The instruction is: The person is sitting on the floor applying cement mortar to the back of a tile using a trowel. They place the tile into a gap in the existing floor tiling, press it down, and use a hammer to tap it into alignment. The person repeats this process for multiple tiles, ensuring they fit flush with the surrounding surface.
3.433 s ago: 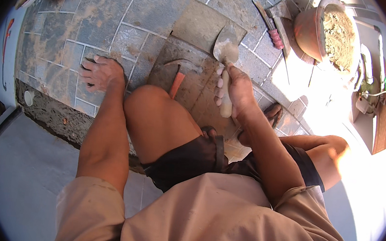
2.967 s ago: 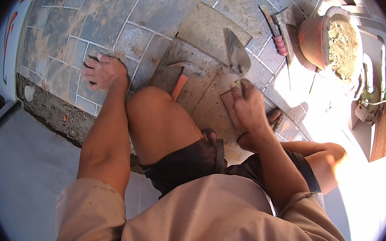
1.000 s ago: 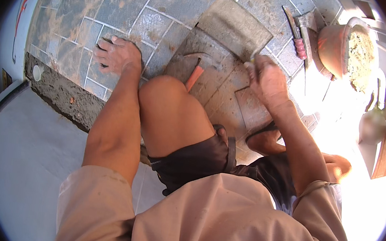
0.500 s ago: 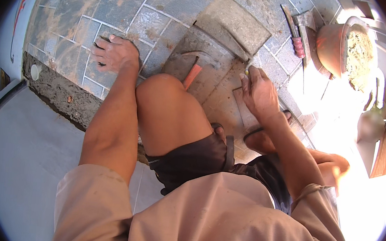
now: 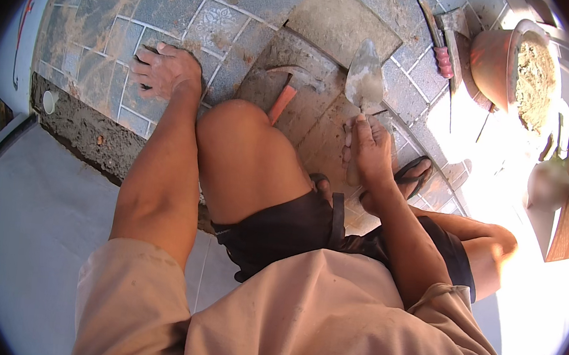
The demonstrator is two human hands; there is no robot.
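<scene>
My left hand (image 5: 167, 72) presses its spread fingers flat on the grey patterned tiles (image 5: 161, 4). In my right hand (image 5: 370, 148) is the handle of a pointing trowel (image 5: 366, 83), closed in my fingers. Its dull metal blade points away from me, over the edge between a bare grey slab (image 5: 342, 23) and the tiles. A hammer (image 5: 283, 103) with a curved metal head and red handle lies beside my raised knee, on a dusty, mortar-stained surface; the knee hides the handle's end.
At the right stands a reddish bucket (image 5: 492, 67) of sandy mortar (image 5: 535, 81). Next to it lie long tools, one with a pink-red grip (image 5: 443, 63). A strip of rough mortar (image 5: 85, 136) with a small white cylinder (image 5: 49, 101) borders the tiles at left. Sunlight washes out the right side.
My right hand has moved a little nearer to me and turned, so the trowel blade now shows its broad face. My left hand stays on the tiles.
</scene>
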